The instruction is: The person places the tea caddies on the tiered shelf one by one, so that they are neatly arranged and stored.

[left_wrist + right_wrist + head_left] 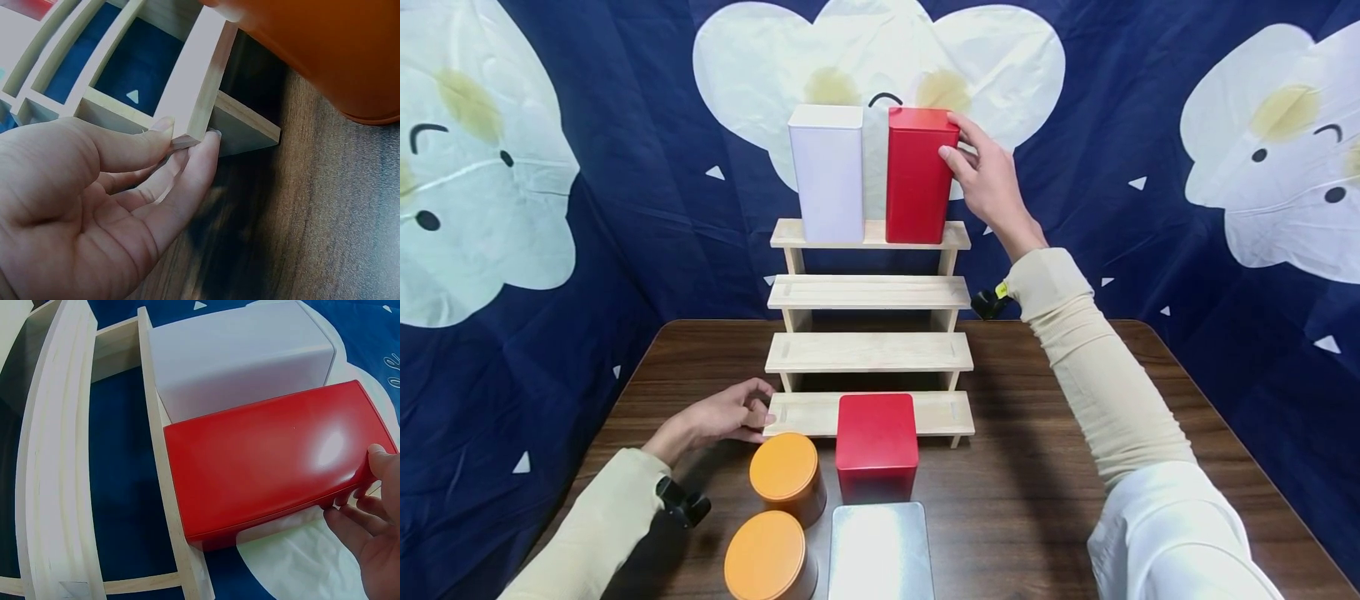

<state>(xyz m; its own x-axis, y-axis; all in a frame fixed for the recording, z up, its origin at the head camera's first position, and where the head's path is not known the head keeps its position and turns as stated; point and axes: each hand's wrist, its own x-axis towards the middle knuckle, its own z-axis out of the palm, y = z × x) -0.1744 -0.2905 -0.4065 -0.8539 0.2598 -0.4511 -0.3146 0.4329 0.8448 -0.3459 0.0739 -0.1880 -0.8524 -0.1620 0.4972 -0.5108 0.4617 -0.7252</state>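
Note:
A tall red tin (921,183) stands upright on the top step of a pale wooden stepped rack (868,352). My right hand (991,183) grips its upper right side, thumb on the front face and fingers round the side and back. To its left, on the same step, is a tall white tin (829,179). Down at the lowest step, my left hand (724,418) pinches the left end of the board (194,94), with the thumb on top and fingers beneath.
Before the rack, a second red tin (877,446) overlaps the lowest step in the head view. Two round orange-lidded tins (784,468) and a silver tin (882,550) stand nearer on the dark wooden table (1022,467). A blue cloth (640,158) with white shapes hangs behind.

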